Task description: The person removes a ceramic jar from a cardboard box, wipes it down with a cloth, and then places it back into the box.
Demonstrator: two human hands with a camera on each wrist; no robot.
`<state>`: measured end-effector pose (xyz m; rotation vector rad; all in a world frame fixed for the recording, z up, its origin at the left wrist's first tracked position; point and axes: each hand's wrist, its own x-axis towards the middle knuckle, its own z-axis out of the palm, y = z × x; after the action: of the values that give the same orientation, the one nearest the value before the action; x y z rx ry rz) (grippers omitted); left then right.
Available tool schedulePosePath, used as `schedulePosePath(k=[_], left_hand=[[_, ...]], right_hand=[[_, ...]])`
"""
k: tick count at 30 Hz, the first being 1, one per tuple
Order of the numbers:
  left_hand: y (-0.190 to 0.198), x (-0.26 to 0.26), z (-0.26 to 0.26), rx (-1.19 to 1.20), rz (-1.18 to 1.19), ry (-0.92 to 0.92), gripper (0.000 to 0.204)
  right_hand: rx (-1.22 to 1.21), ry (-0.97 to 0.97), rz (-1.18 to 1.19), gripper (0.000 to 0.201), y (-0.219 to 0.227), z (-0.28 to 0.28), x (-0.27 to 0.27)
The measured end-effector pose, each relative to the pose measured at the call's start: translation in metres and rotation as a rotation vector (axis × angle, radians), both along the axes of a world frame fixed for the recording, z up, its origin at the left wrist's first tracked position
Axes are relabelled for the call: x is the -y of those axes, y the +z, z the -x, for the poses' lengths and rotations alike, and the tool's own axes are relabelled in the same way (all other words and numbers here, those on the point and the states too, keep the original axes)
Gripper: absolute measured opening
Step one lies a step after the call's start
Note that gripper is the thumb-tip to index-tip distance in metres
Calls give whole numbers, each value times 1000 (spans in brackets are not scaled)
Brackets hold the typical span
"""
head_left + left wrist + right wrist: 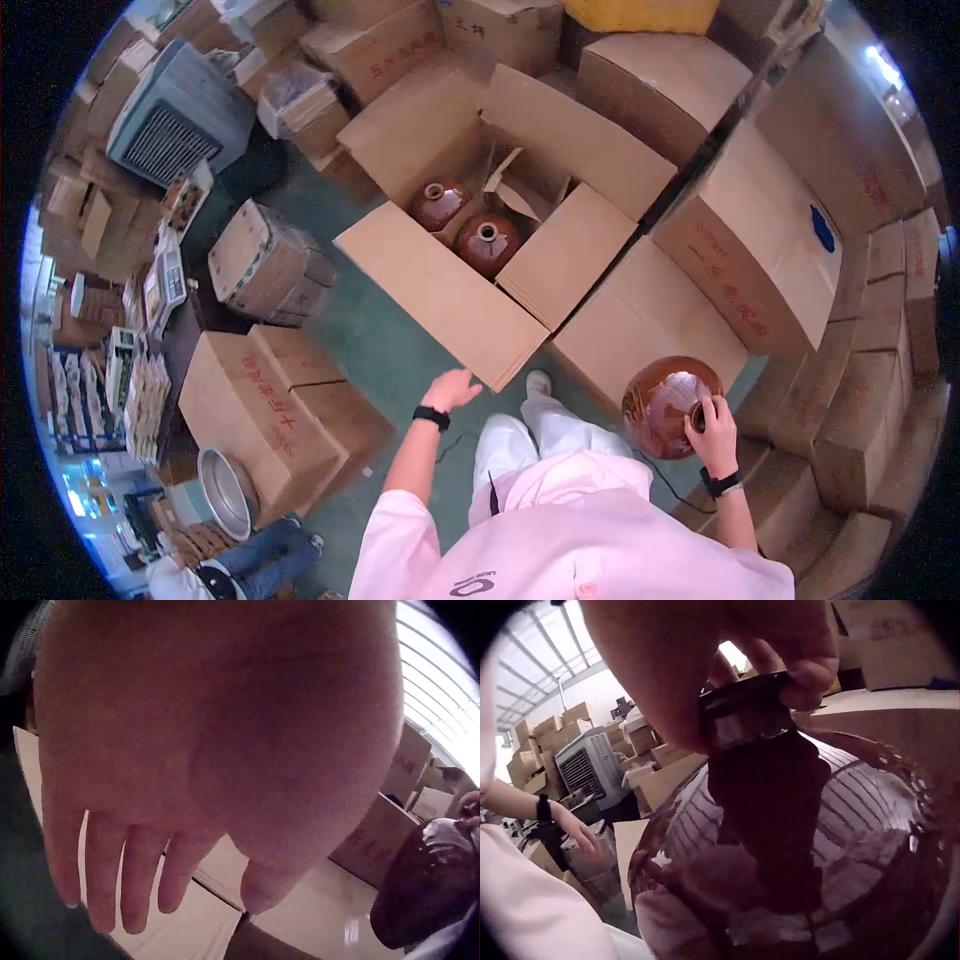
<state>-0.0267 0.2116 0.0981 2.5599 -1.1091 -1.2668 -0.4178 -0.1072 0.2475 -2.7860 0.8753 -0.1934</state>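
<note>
A round, glossy brown jar (662, 405) is at the right in the head view, and my right hand (712, 437) grips it by its short neck. In the right wrist view the fingers curl round the jar's dark rim (748, 709). My left hand (452, 389) is by the near corner of an open carton's flap (445, 290), holding nothing. Its fingers look straight and slightly spread in the left wrist view. Two more brown jars, one (487, 246) nearer and one (440, 205) farther, stand inside that carton, with cardboard pieces (515, 185) beside them.
A closed carton (650, 315) lies right of the open one, with a larger carton (750, 240) behind it. Stacked boxes (855, 400) line the right side. At left are a carton (260, 420), a metal basin (228, 493) and another person's legs (270, 560).
</note>
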Motion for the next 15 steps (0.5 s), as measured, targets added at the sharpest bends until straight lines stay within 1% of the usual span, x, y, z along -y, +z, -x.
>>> schedulePosePath(k=[2,5,8,11,12,14,15], left_hand=[[-11,29,-32,-56,-102,-32,48],[-56,55,-68,-52,60,-8,49],[-72,94,-97,-100,76,98,51],[-89,128,-124,-70,154,51,50],[-101,140,-135,-86,125,37,54],[-128,158,-149,-131,62,13,62],[-130,166,-156,-204,116,79,67]], right_hand=[[-6,-27,0,48,4,-16,6],[-8,-78,-7,48,3,-28,12],[-19,-152,-17,48,6,-44,11],[-14,-200,-9,50,8,-62,7],[-9,-208,8,52,9,-70,6],[-39,-270,-42,50,10,-83,3],[-52,-287,-50,49,12,-92,2]])
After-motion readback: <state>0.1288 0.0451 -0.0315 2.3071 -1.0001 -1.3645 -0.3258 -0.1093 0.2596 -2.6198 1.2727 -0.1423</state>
